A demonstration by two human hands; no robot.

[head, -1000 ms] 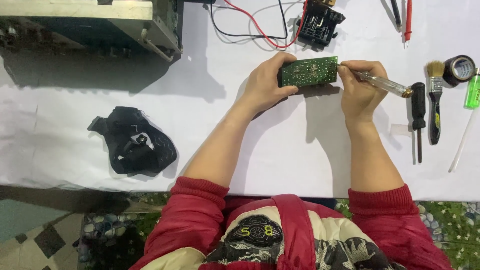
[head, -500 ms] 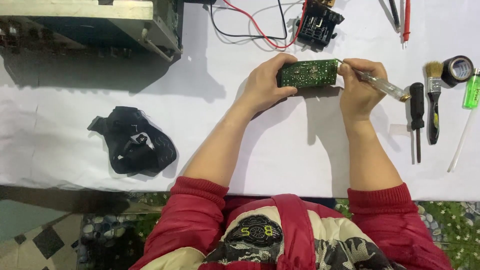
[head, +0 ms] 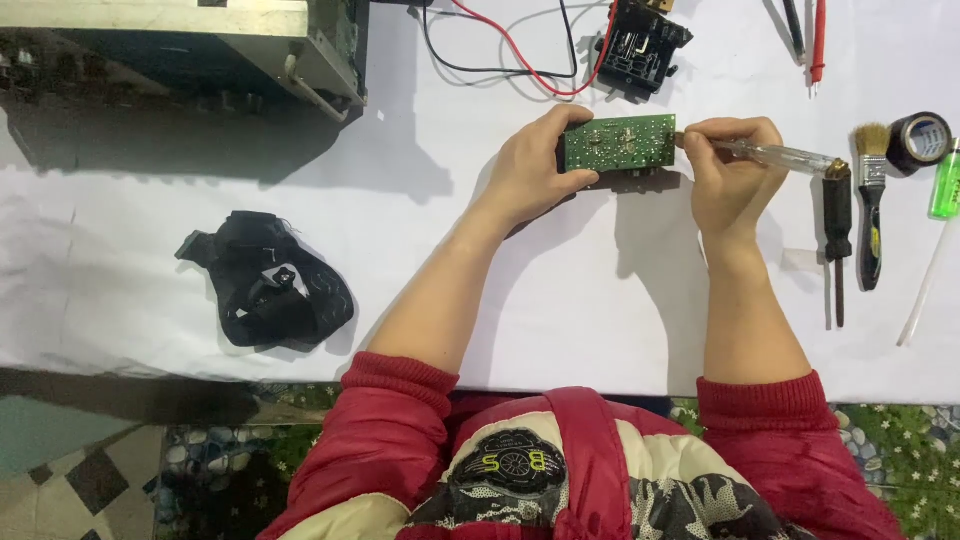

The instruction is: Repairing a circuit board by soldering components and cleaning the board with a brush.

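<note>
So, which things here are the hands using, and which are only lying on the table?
In use:
- left hand holds the green circuit board
- right hand holds the clear-handled screwdriver at the board's edge

Lying about:
- black strap bundle
- black screwdriver
- paintbrush
- tape roll
- metal case
- black part with wires

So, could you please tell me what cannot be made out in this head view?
- Screwdriver tip: hidden behind the right hand at the circuit board edge.
- Board's underside: faces the table, and the left hand covers its left end.
- Metal chassis: cut off by the top edge.
- Board components: too small.
</note>
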